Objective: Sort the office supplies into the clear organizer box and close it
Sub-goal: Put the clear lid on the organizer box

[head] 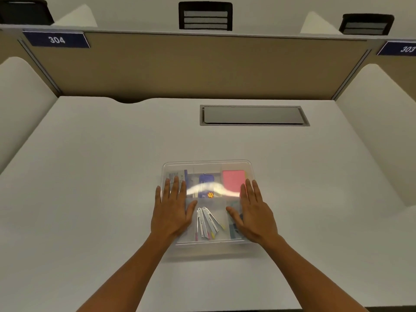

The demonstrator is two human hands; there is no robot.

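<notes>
The clear organizer box [207,164] sits on the white desk near the front middle, with its clear lid on top. My left hand [172,209] lies flat on the lid's left side, fingers spread. My right hand [253,211] lies flat on the lid's right side. Through the lid I see a pink pad [233,180] at the back right, a blue item [206,179] at the back middle, white clips with coloured tips [208,222] at the front middle, and a small orange thing [210,195] in the centre. My palms hide the side compartments.
A grey cable flap [254,115] is set into the desk [90,176] behind the box. A tan partition [191,66] closes the back, with white side panels left and right. Number plates 304 [56,39] and 303 [407,48] hang on it.
</notes>
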